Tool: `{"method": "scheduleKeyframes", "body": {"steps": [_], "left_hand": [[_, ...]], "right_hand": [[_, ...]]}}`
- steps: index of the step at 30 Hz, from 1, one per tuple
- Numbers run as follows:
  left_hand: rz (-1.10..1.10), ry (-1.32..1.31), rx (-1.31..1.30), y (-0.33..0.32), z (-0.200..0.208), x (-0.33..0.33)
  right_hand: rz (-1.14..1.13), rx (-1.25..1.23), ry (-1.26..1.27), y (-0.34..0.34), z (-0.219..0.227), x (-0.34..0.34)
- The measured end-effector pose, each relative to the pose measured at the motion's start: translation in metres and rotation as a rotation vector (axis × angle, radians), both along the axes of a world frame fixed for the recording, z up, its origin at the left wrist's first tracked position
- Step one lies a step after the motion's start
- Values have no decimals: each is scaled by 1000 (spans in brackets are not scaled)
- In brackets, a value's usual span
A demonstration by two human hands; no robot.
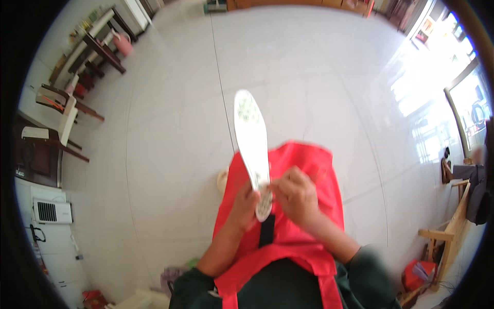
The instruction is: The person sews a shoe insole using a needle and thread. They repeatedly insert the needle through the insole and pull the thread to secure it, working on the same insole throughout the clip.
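A long white shoe insole (pixel 251 135) with green patterned patches at both ends stands out in front of me over my red apron (pixel 303 159). My left hand (pixel 243 207) grips it by the left edge near its narrow end, the thumb lying on its face. At the opposite edge is my right hand (pixel 296 194), its fingers bent and pinched together close against the patterned end. Whatever sits between those right fingertips, if anything, is too small to make out.
Pale tiled floor (pixel 170 103) spreads around me. Chairs (pixel 64 121) and a table (pixel 85 46) line the left side, above a white boxy appliance (pixel 53 211). To the right are a wooden bench (pixel 453 234), a red bag (pixel 418 275) and part of a seated person (pixel 471 177).
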State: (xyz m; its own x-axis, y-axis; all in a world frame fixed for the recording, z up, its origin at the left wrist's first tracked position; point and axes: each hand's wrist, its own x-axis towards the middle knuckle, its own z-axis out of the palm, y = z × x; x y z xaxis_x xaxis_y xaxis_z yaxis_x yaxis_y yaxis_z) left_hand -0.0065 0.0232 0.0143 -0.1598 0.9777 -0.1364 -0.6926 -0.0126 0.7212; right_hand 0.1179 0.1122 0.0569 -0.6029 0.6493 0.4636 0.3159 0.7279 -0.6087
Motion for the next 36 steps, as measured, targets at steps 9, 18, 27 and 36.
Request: {"method": "scheduleKeyframes", "body": {"steps": [9, 18, 27, 36], "left_hand": [[-15, 284, -84, 3, -11, 2], [-135, 293, -51, -3, -13, 1], [-26, 214, -129, -3, -12, 3], [24, 666, -2, 4, 1, 11]], "right_hand": [[-18, -705, -17, 9, -8, 13], [195, -1124, 11, 23, -8, 30], [192, -982, -22, 15, -10, 37], [142, -941, -53, 12, -16, 37]]}}
